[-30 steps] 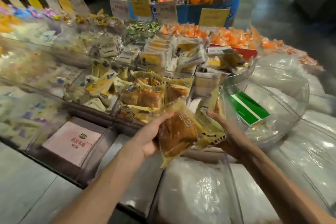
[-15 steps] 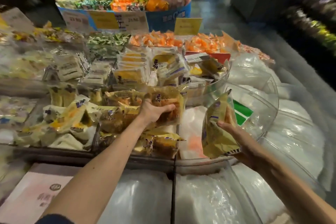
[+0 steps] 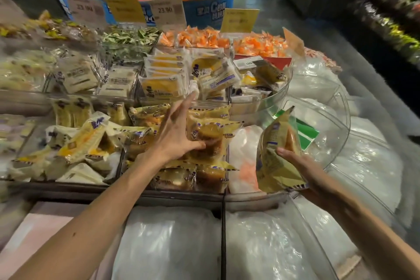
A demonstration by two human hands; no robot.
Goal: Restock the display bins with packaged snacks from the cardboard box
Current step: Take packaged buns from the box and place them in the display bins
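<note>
My left hand [image 3: 175,134] hovers with fingers spread over the clear display bin [image 3: 172,193] of yellow-wrapped brown cakes. Its thumb touches the top packet [image 3: 209,134], which lies on the pile. My right hand [image 3: 302,170] grips a small bunch of the same yellow packets [image 3: 275,143], held upright just right of that bin, above the rim of a round clear bin [image 3: 336,141]. No cardboard box is in view.
The round bin holds a green card [image 3: 304,129]. White plastic-covered bins [image 3: 170,241] lie in front, with a pink box [image 3: 34,234] at the lower left. Behind are bins of pale cake packets [image 3: 163,79], orange sweets [image 3: 256,45], price signs [image 3: 238,20] and a blue candy tub [image 3: 209,11].
My left hand carried one packet from my right hand to the bin, set it on the pile and opened its fingers. My right hand stayed at the right with the remaining packets.
</note>
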